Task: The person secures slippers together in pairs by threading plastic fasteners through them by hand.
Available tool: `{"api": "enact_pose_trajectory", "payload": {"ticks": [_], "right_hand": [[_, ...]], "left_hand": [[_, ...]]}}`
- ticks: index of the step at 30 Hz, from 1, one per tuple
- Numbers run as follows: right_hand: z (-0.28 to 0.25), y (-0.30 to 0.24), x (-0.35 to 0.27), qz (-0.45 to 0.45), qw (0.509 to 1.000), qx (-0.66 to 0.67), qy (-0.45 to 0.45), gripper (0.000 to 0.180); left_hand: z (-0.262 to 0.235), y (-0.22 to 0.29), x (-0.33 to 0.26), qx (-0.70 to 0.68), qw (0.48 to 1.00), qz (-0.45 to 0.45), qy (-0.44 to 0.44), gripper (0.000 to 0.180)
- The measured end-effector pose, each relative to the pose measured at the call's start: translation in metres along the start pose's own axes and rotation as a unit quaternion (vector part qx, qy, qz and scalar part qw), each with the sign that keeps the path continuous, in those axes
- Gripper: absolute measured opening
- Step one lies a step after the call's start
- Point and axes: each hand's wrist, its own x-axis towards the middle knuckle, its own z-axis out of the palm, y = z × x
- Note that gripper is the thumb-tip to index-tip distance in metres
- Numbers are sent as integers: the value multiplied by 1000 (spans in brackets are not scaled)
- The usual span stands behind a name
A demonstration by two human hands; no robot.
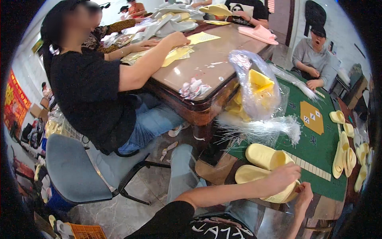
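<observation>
A pair of pale yellow slide slippers lies side by side in front of me on the green-topped table, toes pointing toward my hands. The far slipper (259, 154) shows its footbed and strap. The near slipper (248, 175) is partly covered by my left forearm. My left hand (283, 177) is over the straps, its fingers pinched together. Close by, at the toe end of the near slipper, my right hand (304, 196) is also closed, thumb against fingers. Whatever thin thing they may hold is too small to make out.
A bundle of clear plastic ties (266, 126) lies beyond the slippers, beside a plastic bag (258, 93) of yellow pieces. More yellow slippers (341, 155) line the right edge. A brown table (199, 75) and a seated person (91, 87) are at left; another person (314, 55) sits opposite.
</observation>
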Motion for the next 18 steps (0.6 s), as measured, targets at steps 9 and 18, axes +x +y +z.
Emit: {"api": "enact_pose_trajectory", "payload": {"ticks": [9,18], "right_hand": [[-23,38,10,-76,995,-58,-13,16],[-21,6,-4,-11,998,45,-32,42]], "left_hand": [[108,-52,24,-300,919,-104,-233,23],[116,-57,14,-321,934,-105,-119,14]]}}
